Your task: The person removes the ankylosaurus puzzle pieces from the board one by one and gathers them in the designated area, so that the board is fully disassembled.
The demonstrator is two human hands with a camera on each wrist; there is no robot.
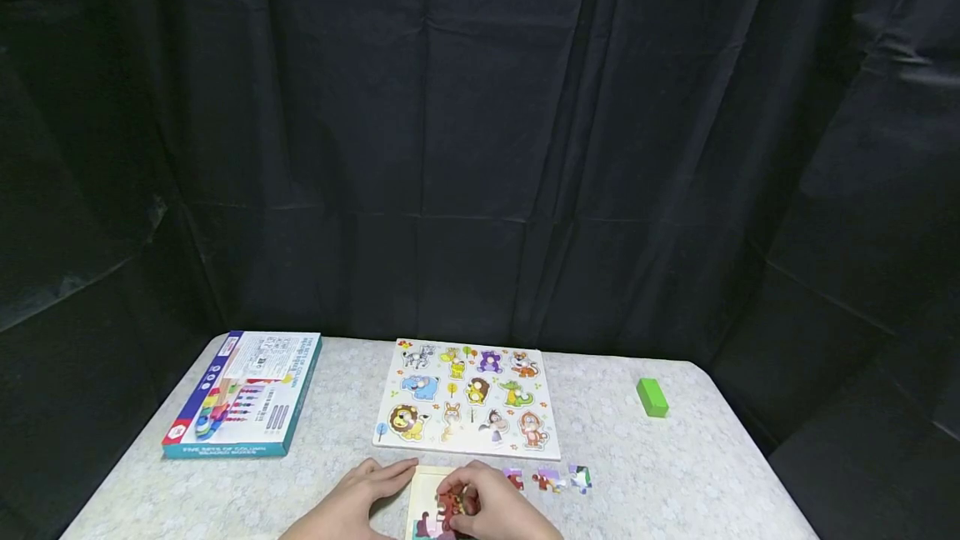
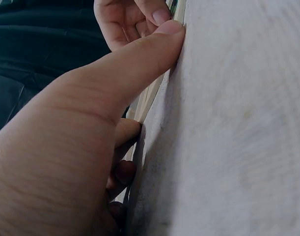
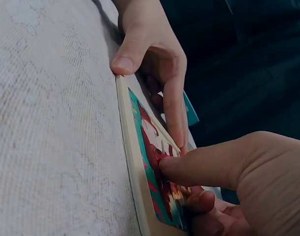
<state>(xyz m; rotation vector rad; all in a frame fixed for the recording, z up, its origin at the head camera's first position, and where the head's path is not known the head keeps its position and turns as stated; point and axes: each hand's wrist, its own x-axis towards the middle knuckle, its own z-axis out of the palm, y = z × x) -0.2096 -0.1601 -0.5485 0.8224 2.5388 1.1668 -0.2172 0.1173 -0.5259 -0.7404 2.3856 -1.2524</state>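
A small wooden jigsaw tray (image 1: 424, 483) lies at the table's near side, partly filled with teal, pink and brown pieces. My left hand (image 1: 356, 500) rests along its left side, the thumb at the near corner and the index finger stretched to the far corner. Over the tray, my right hand (image 1: 501, 508) pinches a reddish-brown puzzle piece (image 1: 449, 503) between thumb and curled fingers. In the right wrist view, the thumb presses close on the brown picture inside the tray's pale rim (image 3: 134, 164). The hand hides the tray's right part.
Loose jigsaw pieces (image 1: 580, 478) lie just right of my right hand. Behind the tray is a white animal puzzle board (image 1: 472, 419). A flat toy box (image 1: 247, 394) lies at left, a green block (image 1: 652, 397) at right. A black curtain (image 1: 480, 148) hangs behind the table.
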